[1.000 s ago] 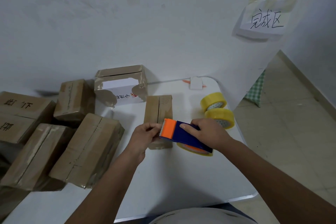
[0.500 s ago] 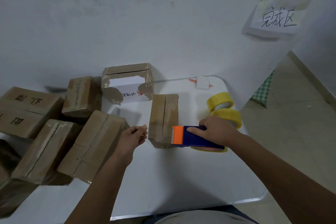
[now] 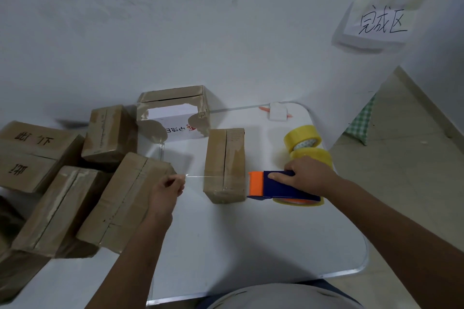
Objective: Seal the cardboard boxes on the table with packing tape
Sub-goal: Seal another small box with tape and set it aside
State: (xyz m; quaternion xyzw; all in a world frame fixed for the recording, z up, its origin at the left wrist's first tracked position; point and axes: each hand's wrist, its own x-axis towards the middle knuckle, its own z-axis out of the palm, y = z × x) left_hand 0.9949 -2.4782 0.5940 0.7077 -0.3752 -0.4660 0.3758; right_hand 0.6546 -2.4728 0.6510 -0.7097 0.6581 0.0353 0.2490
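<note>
- Here our left hand point(image 3: 167, 189) pinches the end of the clear tape strip point(image 3: 194, 176) in its fingers, left of the cardboard box point(image 3: 224, 164).
- Our right hand point(image 3: 307, 178) grips the tape dispenser point(image 3: 275, 187), touching the box's right side.
- The box lies mid-table point(image 3: 251, 246); two yellow tape rolls point(image 3: 305, 145) sit right of it.

- The roll point(image 3: 298, 201) in the dispenser point(image 3: 283, 187) is mostly hidden under the right hand point(image 3: 305, 175); only its lower rim shows.
- The boxes point(image 3: 17, 266) left of the left hand point(image 3: 167, 189) are cut off by the frame's edge.
- The tape strip point(image 3: 194, 176) is too faint to trace across the box point(image 3: 224, 165).
</note>
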